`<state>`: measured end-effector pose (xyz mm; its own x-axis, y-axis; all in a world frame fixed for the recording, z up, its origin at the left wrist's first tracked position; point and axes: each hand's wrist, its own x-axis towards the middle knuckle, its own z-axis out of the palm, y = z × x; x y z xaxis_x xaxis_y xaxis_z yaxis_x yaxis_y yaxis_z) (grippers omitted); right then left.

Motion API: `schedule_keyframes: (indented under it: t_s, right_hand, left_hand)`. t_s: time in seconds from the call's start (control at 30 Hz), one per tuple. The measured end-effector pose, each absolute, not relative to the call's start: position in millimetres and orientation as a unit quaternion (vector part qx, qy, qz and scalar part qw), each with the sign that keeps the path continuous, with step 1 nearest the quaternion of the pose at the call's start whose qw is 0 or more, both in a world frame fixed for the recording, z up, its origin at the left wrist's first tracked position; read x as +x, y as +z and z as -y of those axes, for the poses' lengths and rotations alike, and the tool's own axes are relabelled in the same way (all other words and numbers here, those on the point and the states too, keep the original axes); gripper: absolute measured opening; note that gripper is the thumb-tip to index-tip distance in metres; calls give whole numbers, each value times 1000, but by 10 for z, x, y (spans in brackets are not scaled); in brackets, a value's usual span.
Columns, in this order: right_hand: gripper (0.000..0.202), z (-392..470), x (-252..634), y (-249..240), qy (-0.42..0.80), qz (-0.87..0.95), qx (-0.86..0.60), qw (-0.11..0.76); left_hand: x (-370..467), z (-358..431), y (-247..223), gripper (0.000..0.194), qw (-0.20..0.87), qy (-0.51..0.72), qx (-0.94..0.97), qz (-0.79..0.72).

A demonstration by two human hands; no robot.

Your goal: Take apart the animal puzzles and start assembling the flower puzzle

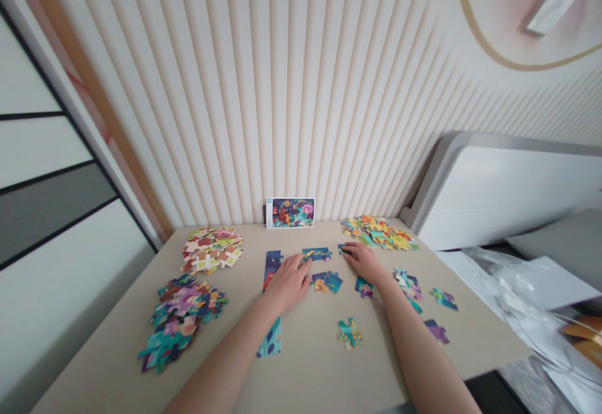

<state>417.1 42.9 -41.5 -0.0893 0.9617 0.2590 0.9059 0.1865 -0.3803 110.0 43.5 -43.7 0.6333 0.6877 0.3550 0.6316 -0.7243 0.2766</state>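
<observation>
My left hand (pixel 289 282) lies over the middle of the table, beside a dark blue and red strip of puzzle pieces (pixel 271 266); its fingers are spread, with nothing visible in them. At the upper right, the fingertips of my right hand (pixel 361 258) rest on a small dark blue piece (pixel 342 249). Between the hands are a joined blue strip (pixel 316 254) and a joined group with orange (pixel 328 281). A blue and pink piece (pixel 364 286) sits under the right wrist. A teal strip (pixel 270 339) lies below my left forearm.
A picture card (pixel 290 212) leans on the ribbed wall. Piles of pieces lie at the left (pixel 185 313), back left (pixel 212 249) and back right (pixel 380 233). Loose pieces include a teal-yellow one (pixel 350 333), a purple one (pixel 437 331) and a green-purple one (pixel 444 298).
</observation>
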Motion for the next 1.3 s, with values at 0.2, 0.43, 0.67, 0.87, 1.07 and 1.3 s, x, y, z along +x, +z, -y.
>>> schedule_keyframes:
  t_s: [0.2,0.43,0.67,0.87,1.07,1.3]
  right_hand:
    - [34,-437,4171,-377,81,754,-589,279]
    - [29,-514,4046,-442,84,775,-552,295]
    - [30,-497,4024,-408,47,795,-561,224]
    - [30,-385,3869,-187,-20,805,-577,137]
    - [28,-378,3747,-144,-22,807,-578,122]
    - [32,-451,3817,-298,75,773,-582,242]
  left_hand:
    - [1100,-438,-422,46,60,212,906,-363]
    - [1098,-437,-423,47,61,218,906,-358]
    - [1106,-440,-417,46,62,215,906,-360]
    - [1104,-431,-404,45,67,217,904,-363]
    - [1107,-425,-394,46,64,211,904,-366]
    - [1106,-429,-410,45,73,219,902,-364]
